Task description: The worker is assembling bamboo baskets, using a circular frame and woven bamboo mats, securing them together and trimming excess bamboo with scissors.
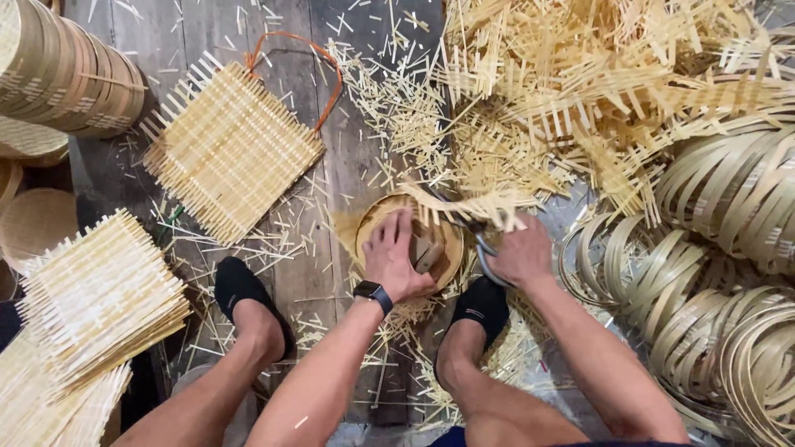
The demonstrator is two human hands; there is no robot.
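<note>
My left hand [392,257], with a dark watch at the wrist, presses flat on a small round bamboo basket [368,228] that rests on the floor between my feet. My right hand [520,252] is shut on the handles of a pair of scissors [484,248] at the basket's right rim. The blades reach into the fringe of bamboo strips [464,207] that sticks out past the rim, which blurs their tips. A small wooden block [427,252] lies inside the basket beside my left fingers.
A square woven bamboo mat [230,149] lies on the wooden floor at upper left, a stack of such mats [95,302] at lower left. Stacked round baskets [62,74] fill the top left corner. Cut strips [580,91] pile at upper right; coiled bamboo hoops [729,273] crowd the right.
</note>
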